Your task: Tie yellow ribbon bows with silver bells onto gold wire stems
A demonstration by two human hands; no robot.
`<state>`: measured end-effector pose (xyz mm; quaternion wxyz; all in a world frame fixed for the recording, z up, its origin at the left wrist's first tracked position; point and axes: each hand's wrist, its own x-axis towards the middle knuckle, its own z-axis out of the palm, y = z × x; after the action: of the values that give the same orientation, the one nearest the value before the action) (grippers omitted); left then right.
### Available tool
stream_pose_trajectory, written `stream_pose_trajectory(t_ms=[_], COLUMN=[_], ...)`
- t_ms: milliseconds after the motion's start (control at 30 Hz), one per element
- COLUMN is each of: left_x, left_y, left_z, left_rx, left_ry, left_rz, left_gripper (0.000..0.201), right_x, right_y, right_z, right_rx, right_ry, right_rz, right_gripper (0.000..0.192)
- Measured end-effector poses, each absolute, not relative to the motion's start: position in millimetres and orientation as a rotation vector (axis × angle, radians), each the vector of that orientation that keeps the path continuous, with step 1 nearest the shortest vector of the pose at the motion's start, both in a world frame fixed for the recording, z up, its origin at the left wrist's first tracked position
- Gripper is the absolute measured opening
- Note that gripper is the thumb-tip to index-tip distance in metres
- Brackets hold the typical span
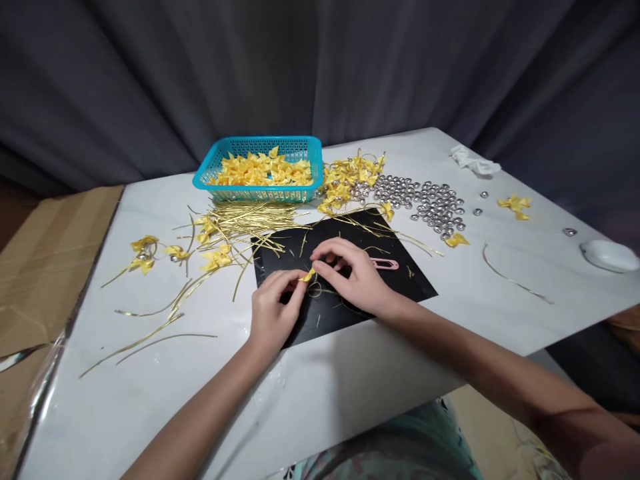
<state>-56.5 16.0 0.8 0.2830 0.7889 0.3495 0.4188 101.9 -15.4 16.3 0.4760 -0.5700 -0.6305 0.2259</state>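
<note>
Over a black mat (345, 313), my left hand (277, 303) pinches a small yellow ribbon flower (309, 275) between thumb and fingertips. My right hand (353, 270) meets it from the other side, thumb and forefinger closed at the flower's upper edge. A thin gold cord (316, 291) loops beneath the flower. Partly behind my right hand lies a pink-handled cutter (385, 264) on the mat. Whether a bead sits between my fingers is too small to tell.
A blue basket (257, 193) of yellow ribbon flowers stands at the back, with a pile of gold cords (255, 219) before it. Silver beads (435, 207) spread to the right, near a crumpled white tissue (474, 160) and a white computer mouse (609, 256).
</note>
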Motion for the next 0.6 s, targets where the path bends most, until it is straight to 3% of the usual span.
stream_pose_trajectory(t_ms=[133, 367, 600], left_x=[-58.6, -58.9, -61.0], left_y=[14.3, 15.7, 19.6], left_z=[-0.8, -3.4, -1.4], left_rx=[2.288, 2.662, 2.653], left_ry=[0.848, 0.624, 0.740], left_rz=[1.176, 1.165, 1.263], left_gripper=[0.008, 0.015, 0.014], right_x=[104.1, 94.7, 94.4], right_y=[-11.7, -10.5, -8.5], right_z=[17.8, 19.3, 13.4], right_rx=[-1.274, -1.200, -1.222], right_ry=[-1.586, -1.529, -1.481], right_rz=[0.789, 0.624, 0.812], right_gripper=[0.010, 0.010, 0.012])
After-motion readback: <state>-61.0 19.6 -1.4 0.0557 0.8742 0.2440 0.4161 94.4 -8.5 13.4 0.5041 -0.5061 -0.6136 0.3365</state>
